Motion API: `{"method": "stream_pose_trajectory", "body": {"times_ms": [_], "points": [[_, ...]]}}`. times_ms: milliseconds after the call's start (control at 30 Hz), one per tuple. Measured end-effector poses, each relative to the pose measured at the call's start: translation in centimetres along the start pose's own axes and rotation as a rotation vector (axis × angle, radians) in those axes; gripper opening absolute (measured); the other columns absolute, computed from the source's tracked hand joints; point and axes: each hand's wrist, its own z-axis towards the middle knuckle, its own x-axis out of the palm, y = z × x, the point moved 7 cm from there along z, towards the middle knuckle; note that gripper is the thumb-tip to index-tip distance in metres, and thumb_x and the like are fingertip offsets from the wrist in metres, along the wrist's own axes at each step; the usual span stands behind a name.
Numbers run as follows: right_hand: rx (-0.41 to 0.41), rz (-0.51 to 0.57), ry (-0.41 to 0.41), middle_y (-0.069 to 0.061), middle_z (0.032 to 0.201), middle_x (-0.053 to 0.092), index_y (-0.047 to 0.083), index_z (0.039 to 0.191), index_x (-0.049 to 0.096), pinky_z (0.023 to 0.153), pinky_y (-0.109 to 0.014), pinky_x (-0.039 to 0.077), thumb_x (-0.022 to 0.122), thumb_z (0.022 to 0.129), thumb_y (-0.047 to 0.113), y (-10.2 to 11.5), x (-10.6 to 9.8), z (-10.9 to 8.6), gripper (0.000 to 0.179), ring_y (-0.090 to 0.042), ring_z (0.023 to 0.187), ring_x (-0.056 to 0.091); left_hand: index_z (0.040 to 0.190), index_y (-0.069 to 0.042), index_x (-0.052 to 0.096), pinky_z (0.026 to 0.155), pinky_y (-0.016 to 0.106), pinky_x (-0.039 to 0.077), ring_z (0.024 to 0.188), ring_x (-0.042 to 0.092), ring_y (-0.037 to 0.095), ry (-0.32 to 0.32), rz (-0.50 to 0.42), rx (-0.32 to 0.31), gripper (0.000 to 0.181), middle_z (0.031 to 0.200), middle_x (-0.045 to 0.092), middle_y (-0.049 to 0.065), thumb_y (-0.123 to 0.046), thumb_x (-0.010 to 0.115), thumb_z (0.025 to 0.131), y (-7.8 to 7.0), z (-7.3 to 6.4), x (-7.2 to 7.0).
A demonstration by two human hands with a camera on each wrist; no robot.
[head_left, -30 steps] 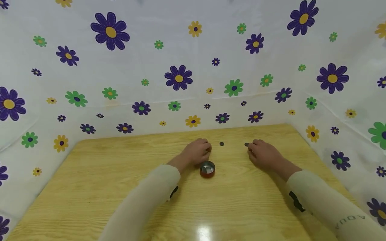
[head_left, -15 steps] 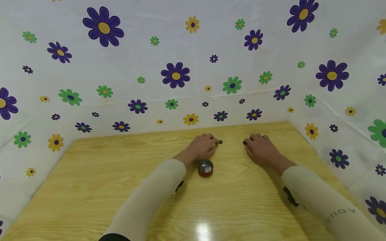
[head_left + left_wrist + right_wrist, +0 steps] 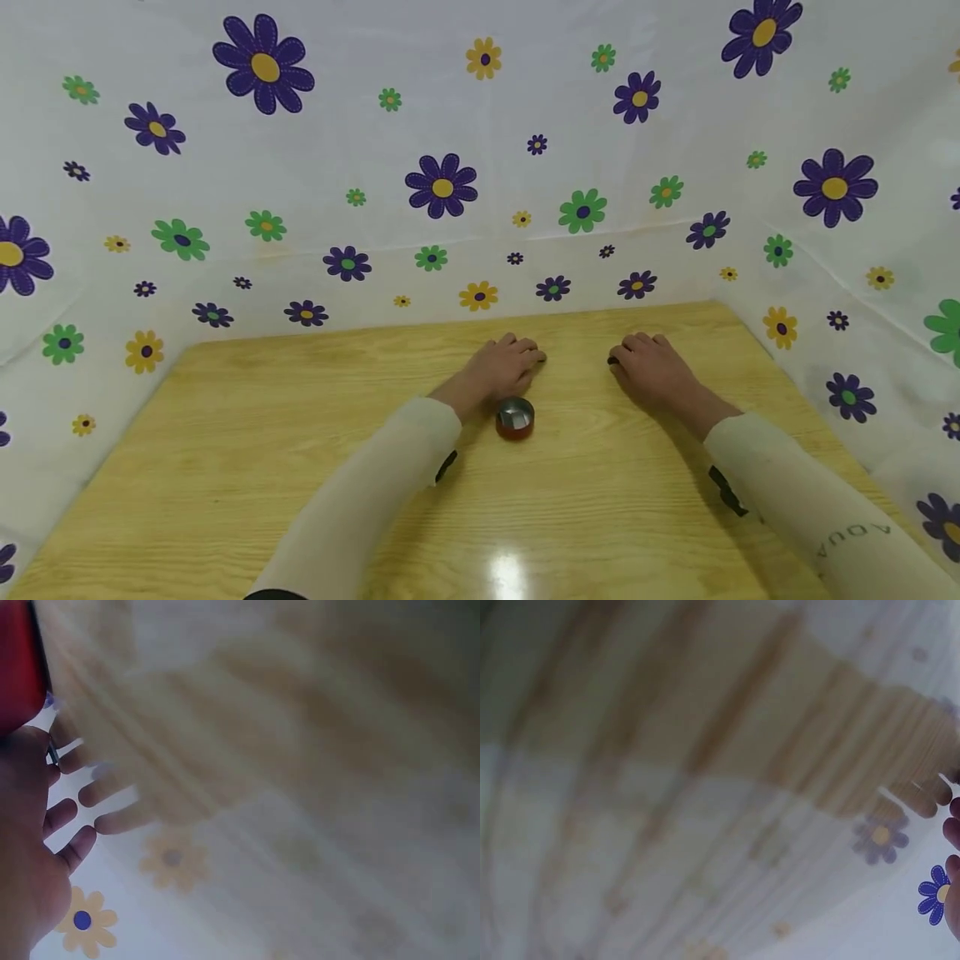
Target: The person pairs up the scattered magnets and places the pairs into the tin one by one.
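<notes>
My left hand (image 3: 504, 367) is at the back middle of the table, just behind a small round red tin (image 3: 515, 425) with a shiny metallic inside. Between its thumb and forefinger it pinches a thin dark disc (image 3: 52, 753), seen edge-on in the left wrist view; in the head view the fingers hide most of it. Farther right, my right hand (image 3: 652, 368) pinches a second dark disc (image 3: 612, 361), which pokes out at the fingertips. In the right wrist view only some fingers (image 3: 952, 832) show at the edge. The same red tin (image 3: 19, 667) looms large in the left wrist view.
The wooden table (image 3: 480, 517) runs back to a white cloth (image 3: 480, 125) printed with purple, green and yellow flowers, which also hangs at both sides. Light glares off the tabletop near the front. The tabletop mirrors the hands and cloth in both wrist views.
The left hand has reached right to the disc that lay apart on the table and has taken hold of it. The right fingers have closed on the other disc. The tin stays put.
</notes>
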Motion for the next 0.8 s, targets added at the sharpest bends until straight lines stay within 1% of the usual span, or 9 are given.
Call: {"method": "stream_pose_trajectory", "body": {"times_ms": [133, 267, 367, 467, 567, 667, 800], "points": [[-0.012, 0.029, -0.008, -0.011, 0.108, 0.065, 0.007, 0.112, 0.069, 0.088, -0.049, 0.043, 0.06, 0.099, 0.02, 0.3, -0.1, 0.1, 0.02, -0.03, 0.105, 0.059, 0.144, -0.02, 0.051, 0.102, 0.044, 0.046, 0.128, 0.047, 0.025, -0.039, 0.006, 0.003, 0.041, 0.145, 0.051, 0.001, -0.028, 0.043, 0.105, 0.5, -1.2, -0.1], [-0.033, 0.064, -0.02, -0.009, 0.104, 0.064, 0.008, 0.108, 0.071, 0.085, -0.047, 0.042, 0.061, 0.099, 0.017, 0.9, -0.1, 0.3, 0.016, -0.03, 0.103, 0.059, 0.142, -0.02, 0.054, 0.099, 0.044, 0.048, 0.127, 0.049, 0.024, -0.057, 0.012, 0.0, 0.039, 0.143, 0.053, 0.001, -0.029, 0.043, 0.106, 1.0, -2.6, 0.2], [-0.044, 0.069, -0.014, -0.008, 0.102, 0.064, 0.008, 0.107, 0.071, 0.084, -0.047, 0.042, 0.06, 0.099, 0.016, 1.2, -0.1, 0.5, 0.016, -0.03, 0.102, 0.06, 0.14, -0.018, 0.055, 0.099, 0.044, 0.048, 0.126, 0.05, 0.024, -0.057, 0.008, 0.004, 0.037, 0.142, 0.054, 0.002, -0.027, 0.045, 0.106, 1.2, -3.8, 0.2], [-0.042, 0.074, -0.005, -0.007, 0.102, 0.064, 0.009, 0.107, 0.071, 0.084, -0.047, 0.042, 0.06, 0.099, 0.017, 1.4, -0.1, 0.7, 0.016, -0.03, 0.102, 0.059, 0.136, -0.018, 0.058, 0.1, 0.044, 0.046, 0.123, 0.052, 0.023, -0.077, 0.025, 0.004, 0.034, 0.136, 0.058, 0.002, -0.027, 0.047, 0.105, 1.4, -4.8, 0.1], [-0.05, 0.092, -0.005, -0.007, 0.102, 0.064, 0.009, 0.106, 0.07, 0.084, -0.046, 0.041, 0.061, 0.099, 0.017, 1.7, 0.0, 0.9, 0.015, -0.03, 0.102, 0.059, 0.131, -0.02, 0.062, 0.098, 0.043, 0.044, 0.117, 0.055, 0.022, -0.112, 0.042, -0.007, 0.031, 0.129, 0.061, 0.0, -0.029, 0.049, 0.104, 1.7, -5.8, 0.0], [-0.08, 0.098, -0.027, -0.007, 0.101, 0.064, 0.008, 0.105, 0.07, 0.084, -0.047, 0.041, 0.062, 0.098, 0.017, 2.3, 0.1, 1.2, 0.013, -0.029, 0.1, 0.059, 0.123, -0.02, 0.066, 0.096, 0.043, 0.043, 0.113, 0.056, 0.021, -0.153, 0.023, -0.024, 0.026, 0.124, 0.064, -0.001, -0.031, 0.052, 0.104, 2.0, -6.7, -0.4], [-0.125, 0.081, -0.033, -0.008, 0.1, 0.064, 0.008, 0.105, 0.069, 0.083, -0.046, 0.043, 0.061, 0.099, 0.016, 3.7, 0.3, 1.7, 0.014, -0.029, 0.098, 0.059, 0.117, -0.019, 0.069, 0.094, 0.041, 0.043, 0.11, 0.059, 0.021, -0.196, 0.017, -0.004, 0.023, 0.117, 0.067, -0.001, -0.03, 0.055, 0.103, 1.9, -7.8, -0.8]]}}
